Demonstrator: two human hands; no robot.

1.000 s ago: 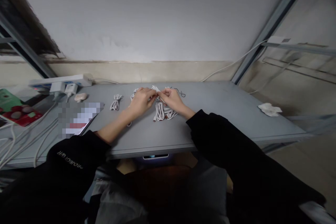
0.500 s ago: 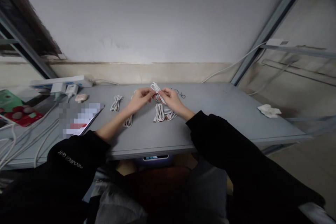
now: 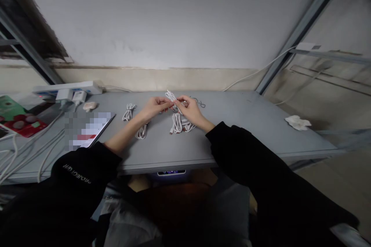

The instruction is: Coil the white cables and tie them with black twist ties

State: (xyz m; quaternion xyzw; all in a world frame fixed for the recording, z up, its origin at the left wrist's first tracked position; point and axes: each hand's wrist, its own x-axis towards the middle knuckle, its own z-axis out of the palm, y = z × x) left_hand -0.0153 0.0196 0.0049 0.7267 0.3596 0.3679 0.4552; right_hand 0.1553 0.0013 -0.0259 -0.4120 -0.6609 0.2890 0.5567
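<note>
My left hand (image 3: 155,109) and my right hand (image 3: 187,111) meet above the middle of a grey table (image 3: 232,123), their fingertips pinching a looped white cable (image 3: 171,97). Just below my right hand lie two bundled white cables (image 3: 175,123) (image 3: 188,126). Another bundle (image 3: 141,132) rests under my left wrist, and a further one (image 3: 128,112) sits left of that hand. A thin dark wire (image 3: 199,103) curls beyond my right fingers. The cable's ends are hidden by my fingers.
A power strip (image 3: 67,88) with white plugs stands at the table's back left. Nearby are a small earbud case (image 3: 89,105), a flat item with a blurred surface (image 3: 89,131) and loose white cords (image 3: 17,158). A crumpled tissue (image 3: 298,122) lies at the right.
My left hand has shifted slightly left, leaving the bundle below its wrist more visible. Both hands keep pinching the looped white cable.
</note>
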